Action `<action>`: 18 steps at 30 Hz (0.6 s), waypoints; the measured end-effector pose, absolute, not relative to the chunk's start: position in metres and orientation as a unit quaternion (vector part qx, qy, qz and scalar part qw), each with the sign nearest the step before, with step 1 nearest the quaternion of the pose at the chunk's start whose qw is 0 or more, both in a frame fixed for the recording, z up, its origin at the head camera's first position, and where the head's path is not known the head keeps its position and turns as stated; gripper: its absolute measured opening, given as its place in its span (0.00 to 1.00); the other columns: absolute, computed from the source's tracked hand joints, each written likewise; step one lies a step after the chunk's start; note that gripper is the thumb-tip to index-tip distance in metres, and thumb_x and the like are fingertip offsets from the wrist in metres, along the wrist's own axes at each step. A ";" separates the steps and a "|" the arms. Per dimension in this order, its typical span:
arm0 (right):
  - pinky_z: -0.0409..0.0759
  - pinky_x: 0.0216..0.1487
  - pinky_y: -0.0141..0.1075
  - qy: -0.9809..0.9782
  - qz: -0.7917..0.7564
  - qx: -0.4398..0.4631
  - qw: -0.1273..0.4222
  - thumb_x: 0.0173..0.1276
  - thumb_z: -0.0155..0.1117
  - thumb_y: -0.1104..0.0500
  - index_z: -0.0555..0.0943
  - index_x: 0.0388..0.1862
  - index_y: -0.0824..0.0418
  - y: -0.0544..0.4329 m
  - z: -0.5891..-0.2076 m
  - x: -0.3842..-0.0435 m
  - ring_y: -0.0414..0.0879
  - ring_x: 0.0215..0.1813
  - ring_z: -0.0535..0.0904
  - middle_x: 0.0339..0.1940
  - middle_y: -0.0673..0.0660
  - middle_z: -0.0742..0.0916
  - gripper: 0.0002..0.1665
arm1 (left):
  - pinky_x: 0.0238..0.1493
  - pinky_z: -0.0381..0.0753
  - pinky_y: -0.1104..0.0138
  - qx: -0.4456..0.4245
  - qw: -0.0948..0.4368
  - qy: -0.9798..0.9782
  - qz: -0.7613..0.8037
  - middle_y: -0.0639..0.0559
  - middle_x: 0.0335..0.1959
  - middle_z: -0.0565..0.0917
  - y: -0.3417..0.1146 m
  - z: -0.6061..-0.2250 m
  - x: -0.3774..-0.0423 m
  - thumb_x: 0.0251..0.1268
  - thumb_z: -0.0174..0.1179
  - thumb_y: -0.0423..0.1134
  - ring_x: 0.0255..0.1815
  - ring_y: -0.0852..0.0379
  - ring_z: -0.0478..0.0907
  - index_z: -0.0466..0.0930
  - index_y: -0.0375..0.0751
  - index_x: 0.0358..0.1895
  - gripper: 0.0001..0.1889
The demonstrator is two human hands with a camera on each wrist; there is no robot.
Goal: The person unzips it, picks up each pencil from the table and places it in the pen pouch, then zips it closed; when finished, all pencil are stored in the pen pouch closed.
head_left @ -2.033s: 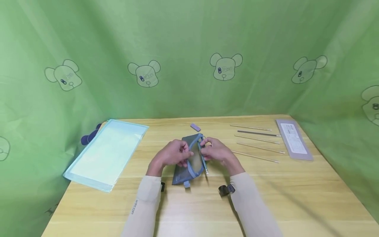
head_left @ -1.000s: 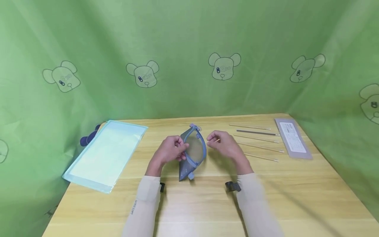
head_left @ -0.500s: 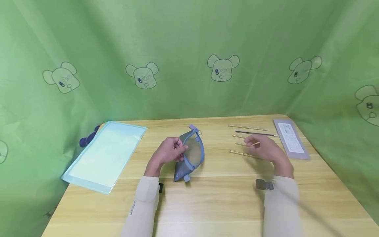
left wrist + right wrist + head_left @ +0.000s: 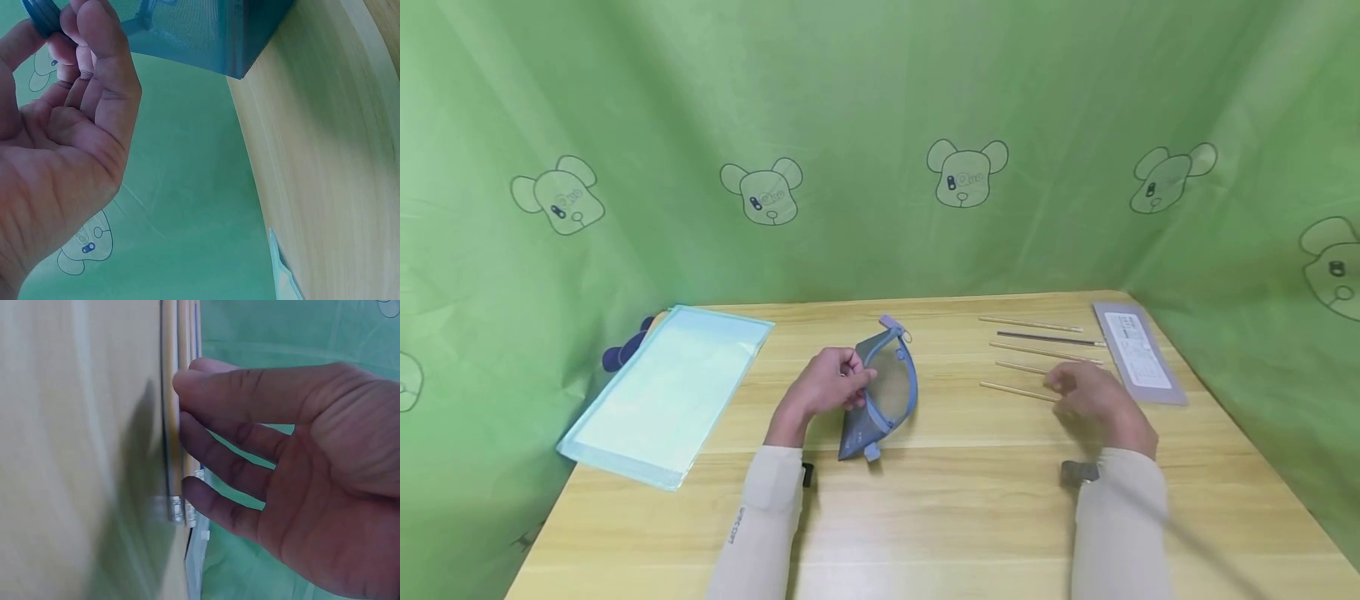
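My left hand (image 4: pixel 829 383) pinches the near-left rim of a blue-grey mesh pencil case (image 4: pixel 891 387), whose zipped mouth gapes toward the right. Its mesh side also shows at the top of the left wrist view, beside the curled fingers. On the right, my right hand (image 4: pixel 1093 392) is low over the eraser ends of the nearest pencils. In the right wrist view, its thumb and slightly bent fingers come right up to a plain wooden pencil (image 4: pixel 174 437), with a second pencil just behind. Several pencils lie in a row, among them a dark one (image 4: pixel 1051 338).
A purple eraser (image 4: pixel 889 321) lies at the far end of the case. A pale blue zip folder (image 4: pixel 670 392) covers the table's left side, with a dark blue object (image 4: pixel 623 348) behind it. A clear sleeve with a white label (image 4: pixel 1138 354) lies at the far right.
My right hand has left the case and moved right to the pencils. A blue pencil beside the case two seconds ago no longer shows. My left hand keeps hold of the rim.
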State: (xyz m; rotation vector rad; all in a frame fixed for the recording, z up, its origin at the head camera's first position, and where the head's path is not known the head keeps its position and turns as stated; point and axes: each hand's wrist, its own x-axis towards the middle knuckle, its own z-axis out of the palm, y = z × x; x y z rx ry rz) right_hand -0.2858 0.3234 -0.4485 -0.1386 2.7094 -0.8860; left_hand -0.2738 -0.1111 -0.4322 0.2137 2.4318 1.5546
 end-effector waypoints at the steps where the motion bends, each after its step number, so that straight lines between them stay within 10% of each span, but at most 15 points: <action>1: 0.83 0.60 0.61 0.939 -0.308 -0.042 0.145 0.59 0.70 0.73 0.81 0.59 0.68 0.323 -0.449 -0.285 0.68 0.60 0.79 0.62 0.73 0.84 0.26 | 0.38 0.95 0.53 0.074 0.123 0.834 0.532 0.48 0.27 0.85 -0.111 -0.432 -0.274 0.77 0.67 0.38 0.27 0.56 0.86 0.77 0.41 0.33 0.12; 5: 0.81 0.51 0.46 0.940 -0.304 -0.018 0.155 0.57 0.63 0.74 0.82 0.58 0.64 0.320 -0.452 -0.285 0.59 0.54 0.77 0.57 0.66 0.84 0.27 | 0.39 0.95 0.51 0.073 0.123 0.836 0.530 0.48 0.28 0.85 -0.112 -0.431 -0.273 0.77 0.67 0.38 0.27 0.56 0.86 0.77 0.41 0.33 0.12; 18: 0.80 0.46 0.45 0.951 -0.270 -0.056 0.140 0.56 0.60 0.71 0.84 0.43 0.60 0.298 -0.459 -0.288 0.56 0.47 0.79 0.43 0.60 0.86 0.16 | 0.39 0.95 0.49 0.081 0.118 0.834 0.533 0.49 0.26 0.85 -0.113 -0.430 -0.273 0.77 0.67 0.37 0.26 0.57 0.85 0.77 0.41 0.32 0.13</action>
